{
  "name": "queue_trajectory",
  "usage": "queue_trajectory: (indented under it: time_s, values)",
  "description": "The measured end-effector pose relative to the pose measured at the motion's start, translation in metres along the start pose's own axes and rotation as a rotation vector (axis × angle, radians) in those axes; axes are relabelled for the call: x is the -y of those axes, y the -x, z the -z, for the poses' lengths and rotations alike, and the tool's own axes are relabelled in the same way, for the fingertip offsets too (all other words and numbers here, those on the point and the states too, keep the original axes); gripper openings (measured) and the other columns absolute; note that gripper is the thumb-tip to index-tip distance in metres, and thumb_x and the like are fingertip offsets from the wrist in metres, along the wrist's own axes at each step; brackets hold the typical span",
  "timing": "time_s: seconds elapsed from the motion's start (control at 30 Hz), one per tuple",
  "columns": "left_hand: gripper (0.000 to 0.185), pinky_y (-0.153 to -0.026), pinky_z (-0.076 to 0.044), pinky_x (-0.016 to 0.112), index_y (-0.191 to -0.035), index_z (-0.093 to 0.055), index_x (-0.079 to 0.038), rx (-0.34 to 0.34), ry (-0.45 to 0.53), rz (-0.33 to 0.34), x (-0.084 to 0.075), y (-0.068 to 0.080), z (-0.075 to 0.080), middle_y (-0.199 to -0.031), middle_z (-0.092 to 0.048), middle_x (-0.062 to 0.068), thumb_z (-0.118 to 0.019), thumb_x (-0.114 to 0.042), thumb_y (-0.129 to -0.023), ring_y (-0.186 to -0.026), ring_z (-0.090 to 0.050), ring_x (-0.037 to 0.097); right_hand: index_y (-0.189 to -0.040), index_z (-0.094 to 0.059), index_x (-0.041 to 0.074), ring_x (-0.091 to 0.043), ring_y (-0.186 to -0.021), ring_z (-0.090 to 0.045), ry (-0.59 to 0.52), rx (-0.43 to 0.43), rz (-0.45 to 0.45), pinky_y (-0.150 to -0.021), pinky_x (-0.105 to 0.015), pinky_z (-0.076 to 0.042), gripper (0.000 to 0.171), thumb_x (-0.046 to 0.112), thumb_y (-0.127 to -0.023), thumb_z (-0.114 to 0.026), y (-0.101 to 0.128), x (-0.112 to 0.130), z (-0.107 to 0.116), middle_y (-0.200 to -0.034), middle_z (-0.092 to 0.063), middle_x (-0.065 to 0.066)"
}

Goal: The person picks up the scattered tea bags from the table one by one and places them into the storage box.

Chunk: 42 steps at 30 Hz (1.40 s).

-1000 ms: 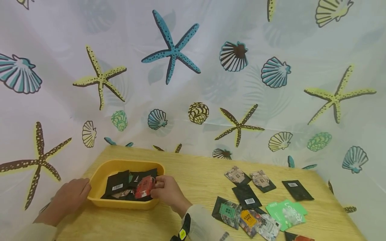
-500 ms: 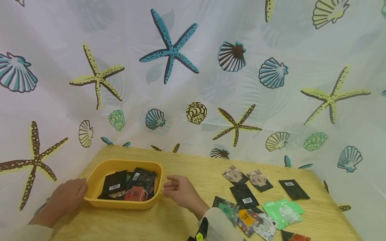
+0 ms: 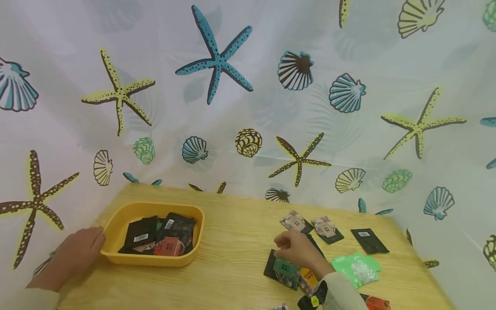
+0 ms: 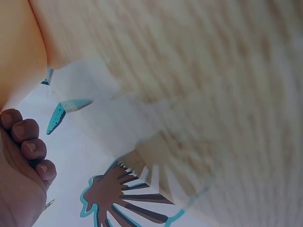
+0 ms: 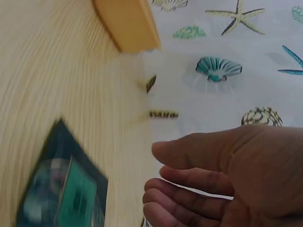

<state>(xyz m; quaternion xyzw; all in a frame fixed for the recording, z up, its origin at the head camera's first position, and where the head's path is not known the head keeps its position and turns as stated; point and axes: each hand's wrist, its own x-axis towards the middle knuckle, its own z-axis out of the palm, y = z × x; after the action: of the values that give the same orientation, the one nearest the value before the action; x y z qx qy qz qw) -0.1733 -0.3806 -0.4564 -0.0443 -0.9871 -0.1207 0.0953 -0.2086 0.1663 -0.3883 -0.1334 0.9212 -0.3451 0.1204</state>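
Note:
A yellow tray (image 3: 155,260) on the wooden table holds several small packets (image 3: 162,237), mostly black, one red. My left hand (image 3: 79,252) rests against the tray's left wall, fingers loosely curled and gripping nothing; the left wrist view shows those fingers (image 4: 26,146) beside the orange wall (image 4: 19,47). My right hand (image 3: 296,249) hovers over loose packets at the right, just above a dark packet with a green label (image 3: 286,270). In the right wrist view the hand (image 5: 213,179) is loosely curled and empty, and the packet (image 5: 66,189) lies blurred below it.
More packets lie on the table's right half: two patterned ones (image 3: 295,221) (image 3: 327,227), a black one (image 3: 369,240), green ones (image 3: 356,267) and a red one (image 3: 376,303) at the front edge. A shell-and-starfish curtain (image 3: 248,107) closes in the table behind and at both sides.
My right hand let go of the red packet in the tray, drew back and moved right across the table to the loose packets. The left hand has stayed at the tray.

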Motion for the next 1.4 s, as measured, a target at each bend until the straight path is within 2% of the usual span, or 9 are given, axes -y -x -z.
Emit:
queue_trajectory:
  time_s: [0.17,0.23,0.43,0.57,0.77,0.93,1.2,1.3,1.4]
  values:
    - [0.033,-0.059,-0.030,0.030,-0.072,-0.041,-0.014,-0.016,0.012,-0.006,-0.001,0.000,0.001,-0.063,-0.036,-0.001,-0.034,-0.016,-0.104,-0.060,-0.035,0.015,-0.115,-0.069,-0.001,-0.022,-0.097,-0.065,0.071,-0.030,-0.137,-0.085,-0.045,-0.055,0.037,0.010,-0.081,-0.079,0.009,-0.029,0.008,-0.111,-0.070,-0.011]
    - [0.032,-0.059,-0.030,0.032,-0.072,-0.041,-0.014,-0.020,0.015,-0.009,-0.001,0.000,0.001,-0.063,-0.037,0.000,-0.035,-0.015,-0.104,-0.060,-0.035,0.016,-0.115,-0.069,0.000,-0.022,-0.098,-0.065,0.091,-0.020,-0.158,-0.086,-0.045,-0.055,0.039,0.011,-0.080,-0.081,0.011,-0.039,0.009,-0.110,-0.070,-0.010]
    - [0.033,-0.059,-0.029,0.030,-0.072,-0.041,-0.014,-0.005,0.006,-0.006,0.000,-0.001,-0.001,-0.064,-0.036,0.000,-0.033,-0.015,-0.104,-0.060,-0.034,0.016,-0.121,-0.065,-0.002,-0.032,-0.107,-0.066,0.136,0.065,-0.085,-0.091,-0.047,-0.054,0.056,0.016,-0.073,-0.087,0.012,-0.052,0.009,-0.119,-0.069,-0.015]
    - [0.033,-0.059,-0.031,0.031,-0.072,-0.041,-0.014,0.004,0.008,-0.004,0.001,-0.001,-0.002,-0.064,-0.037,0.000,-0.032,-0.015,-0.104,-0.060,-0.034,0.016,-0.126,-0.062,0.000,-0.032,-0.105,-0.064,0.192,0.112,-0.024,-0.091,-0.050,-0.053,0.066,0.019,-0.069,-0.090,0.010,-0.052,0.005,-0.117,-0.065,-0.012]
    - [0.033,-0.059,-0.032,0.032,-0.072,-0.041,-0.014,0.007,0.002,0.006,-0.001,0.001,-0.001,-0.064,-0.037,0.000,-0.033,-0.015,-0.104,-0.061,-0.035,0.017,-0.125,-0.063,0.003,-0.025,-0.096,-0.060,0.274,0.103,-0.036,-0.085,-0.052,-0.053,0.070,0.023,-0.065,-0.093,0.006,-0.047,-0.004,-0.110,-0.060,-0.010]
    - [0.033,-0.060,-0.032,0.032,-0.072,-0.042,-0.014,0.002,-0.010,0.004,-0.001,0.000,0.000,-0.064,-0.038,0.000,-0.033,-0.016,-0.104,-0.061,-0.035,0.016,-0.115,-0.067,0.002,-0.022,-0.090,-0.060,0.297,0.050,-0.044,-0.083,-0.047,-0.053,0.059,0.024,-0.067,-0.092,0.005,-0.043,-0.008,-0.105,-0.063,-0.008]
    - [0.033,-0.060,-0.032,0.032,-0.072,-0.041,-0.014,0.005,-0.010,0.003,-0.002,-0.001,0.001,-0.063,-0.037,0.000,-0.033,-0.016,-0.104,-0.061,-0.035,0.016,-0.110,-0.067,0.009,-0.016,-0.084,-0.059,0.167,0.029,-0.068,-0.073,-0.040,-0.051,0.032,0.018,-0.082,-0.080,0.005,-0.046,-0.004,-0.097,-0.066,-0.002]
    - [0.033,-0.060,-0.032,0.033,-0.072,-0.041,-0.014,0.004,-0.014,0.003,-0.002,-0.001,0.002,-0.063,-0.037,0.000,-0.033,-0.016,-0.104,-0.061,-0.035,0.017,-0.114,-0.066,0.004,-0.021,-0.086,-0.062,0.070,0.039,-0.013,-0.073,-0.041,-0.052,0.030,0.016,-0.087,-0.074,0.004,-0.048,-0.001,-0.100,-0.068,-0.008]
    - [0.033,-0.059,-0.032,0.033,-0.072,-0.041,-0.013,0.008,-0.022,0.009,-0.003,0.000,0.001,-0.064,-0.037,0.001,-0.034,-0.016,-0.104,-0.061,-0.035,0.017,-0.122,-0.061,-0.006,-0.029,-0.095,-0.067,-0.108,0.087,0.024,-0.076,-0.043,-0.055,0.036,0.015,-0.093,-0.067,0.003,-0.051,-0.002,-0.111,-0.068,-0.020]
